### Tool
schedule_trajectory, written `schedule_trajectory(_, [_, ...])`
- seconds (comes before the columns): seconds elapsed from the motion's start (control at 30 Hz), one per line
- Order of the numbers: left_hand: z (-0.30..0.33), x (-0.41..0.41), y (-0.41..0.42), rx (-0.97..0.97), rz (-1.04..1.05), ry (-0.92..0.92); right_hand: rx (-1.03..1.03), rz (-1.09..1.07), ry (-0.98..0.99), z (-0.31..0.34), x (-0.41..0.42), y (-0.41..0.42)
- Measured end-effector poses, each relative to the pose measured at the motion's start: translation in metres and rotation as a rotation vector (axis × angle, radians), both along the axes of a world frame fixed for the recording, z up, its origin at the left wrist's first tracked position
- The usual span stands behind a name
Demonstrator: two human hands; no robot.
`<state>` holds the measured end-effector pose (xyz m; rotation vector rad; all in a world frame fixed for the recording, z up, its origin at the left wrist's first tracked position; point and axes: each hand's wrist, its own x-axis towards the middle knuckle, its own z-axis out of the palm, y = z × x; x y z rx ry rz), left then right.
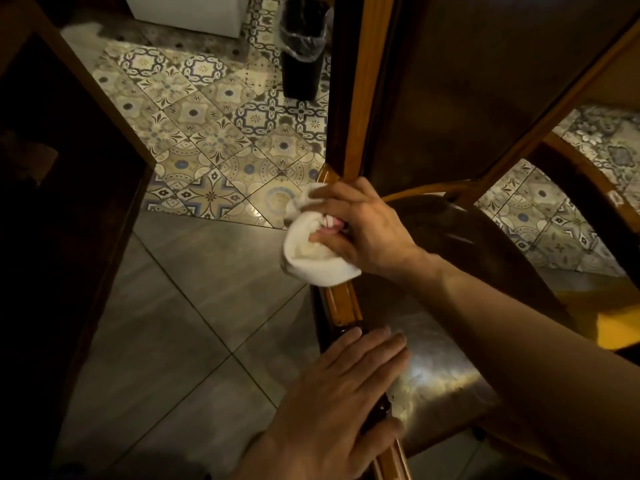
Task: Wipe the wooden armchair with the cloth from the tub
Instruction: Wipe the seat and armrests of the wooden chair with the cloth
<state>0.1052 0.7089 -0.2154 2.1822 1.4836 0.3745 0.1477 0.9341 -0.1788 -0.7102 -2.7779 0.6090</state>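
Observation:
The wooden armchair fills the right half of the head view, with a dark padded seat and a glossy brown left armrest [344, 308] running from the backrest post toward me. My right hand [363, 230] is closed on a bunched white cloth [317, 258] and presses it onto the far part of that armrest, just below the backrest post. My left hand [341, 386] lies flat with fingers together over the near part of the same armrest, holding nothing. The tub is not in view.
A black waste bin [301, 60] with a clear liner stands on the patterned tile floor beyond the chair. A dark wooden piece of furniture [69, 188] rises at the left. Grey floor tiles [194, 306] lie between it and the chair.

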Motion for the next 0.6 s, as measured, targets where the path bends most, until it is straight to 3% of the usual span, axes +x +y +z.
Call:
schedule_trajectory(0.17, [0.002,-0.002,0.002,0.007,-0.015,-0.011,0.063,-0.031,-0.003,0.002,-0.010,0.003])
schedule_trajectory(0.6, [0.016,-0.004,-0.001,-0.001,-0.022,0.014,-0.044,0.110,0.000,0.002,0.038,-0.035])
